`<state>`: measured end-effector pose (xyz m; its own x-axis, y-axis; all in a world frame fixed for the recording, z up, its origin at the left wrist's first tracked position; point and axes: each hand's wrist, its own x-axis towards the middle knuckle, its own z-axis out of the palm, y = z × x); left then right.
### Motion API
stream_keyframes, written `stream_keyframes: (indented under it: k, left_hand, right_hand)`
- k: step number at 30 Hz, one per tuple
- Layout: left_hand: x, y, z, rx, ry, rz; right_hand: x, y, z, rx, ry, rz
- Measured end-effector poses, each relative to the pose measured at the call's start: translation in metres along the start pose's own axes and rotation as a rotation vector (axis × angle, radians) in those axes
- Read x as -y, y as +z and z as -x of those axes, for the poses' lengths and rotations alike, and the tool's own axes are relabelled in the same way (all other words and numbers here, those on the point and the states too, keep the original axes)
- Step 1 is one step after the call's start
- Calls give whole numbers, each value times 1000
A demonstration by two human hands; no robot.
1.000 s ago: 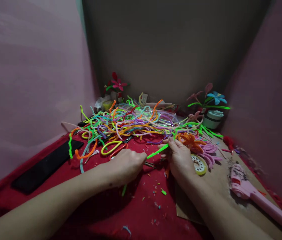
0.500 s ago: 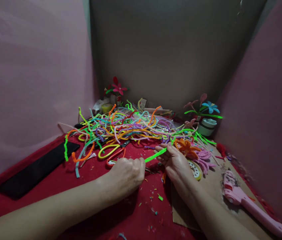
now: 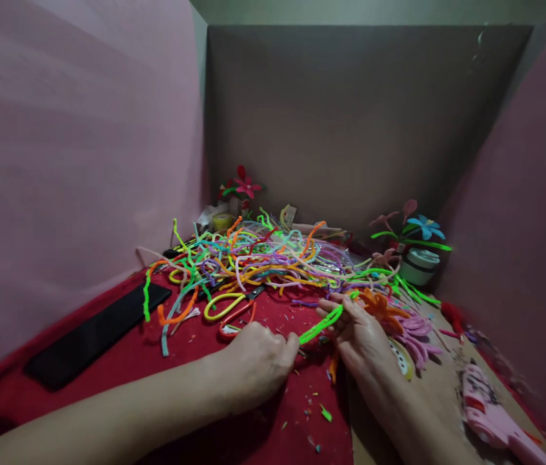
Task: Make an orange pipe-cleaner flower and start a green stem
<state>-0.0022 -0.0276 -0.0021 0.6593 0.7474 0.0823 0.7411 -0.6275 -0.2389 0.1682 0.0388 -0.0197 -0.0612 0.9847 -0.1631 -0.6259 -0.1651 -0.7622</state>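
Note:
A bright green pipe cleaner, doubled into a narrow loop, stretches between my two hands above the red cloth. My left hand is closed in a fist around its near end. The far end passes through my right hand, pinched by the thumb while the other fingers are loosely extended behind it. Just beyond my right hand lie an orange pipe-cleaner flower and a bundle of pink pipe-cleaner loops. Scissors with yellow and red handles rest beyond my left hand.
A tangled heap of coloured pipe cleaners spreads across the back. A black phone-like slab lies at left. On the cardboard at right sits a pink glue gun. Pipe-cleaner flowers stand behind a pale jar.
The camera view has tilted up and shifted left, so things appear lower and further right. The green strand between my hands now shows as an open doubled loop, sloping more steeply.

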Motion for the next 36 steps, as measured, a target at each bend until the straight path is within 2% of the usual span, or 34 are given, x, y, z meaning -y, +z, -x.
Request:
stream_keyframes:
  k: [6,10,14,18,23,28,31,36]
  left_hand:
    - [3,-3,-2,35,-83,109]
    - [8,8,-4,-54,-167,97]
    - [8,16,-5,-74,-199,156]
    - [7,10,-5,-92,-241,239]
    - [12,1,-4,-179,-285,391]
    - [24,-8,-6,-259,-395,561]
    - [34,-14,-6,-328,-448,615]
    - [65,-16,-5,-483,-617,533]
  right_hand:
    - [0,0,-1,18,-17,-50]
    - [-5,5,5,122,2,31]
    - [-12,9,14,144,73,140]
    - [-14,10,16,168,134,167]
    - [-11,9,10,172,145,95]
    - [-11,11,10,129,100,73]
    - [-9,9,10,51,62,49]
    - [-5,3,5,46,82,39]
